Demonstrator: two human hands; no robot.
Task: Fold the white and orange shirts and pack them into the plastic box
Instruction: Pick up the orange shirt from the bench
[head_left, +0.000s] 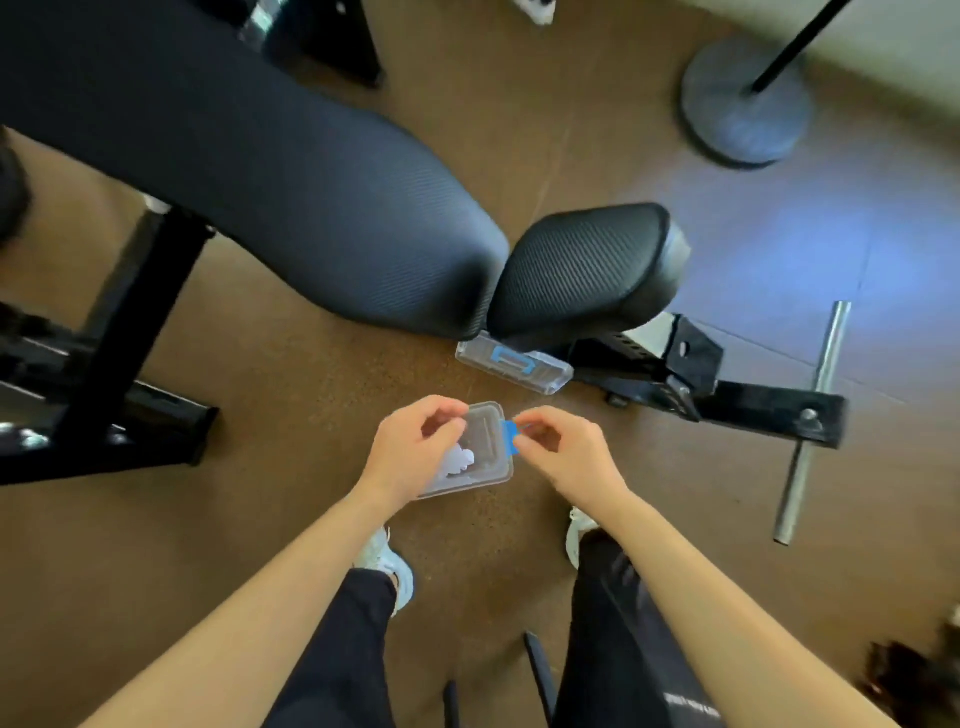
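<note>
While looking straight down, lowest in the frame: dark trousers (343, 649) and a pair of white shoes (395, 566) planted on brown floor (234, 530). Just above those, at centre, a small clear plastic box (485, 457) held between both hands. Left hand (415, 447) clamped on the box's left side, fingers curled over its upper edge. Right hand (563, 452) pinching the blue clasp (509, 437) on the box's right edge, thumb and fingertips closed on it. Hands set apart, with only the box between. Something white (457, 462) showing through the box wall by the left palm (too blurred to say whether cloth). Further up the frame, just beyond the box, a second clear plastic piece (514, 364) with its own blue clasp, lying flat on the floor right at the lower edge of a black bench seat (587, 265). Long padded backrest (260, 171) running from there to the upper left. Right of centre, a bare metal bar (810, 421) passing through the bench's black foot. Upper right corner, a round grey base (745, 104) with a dark pole rising from it.
</note>
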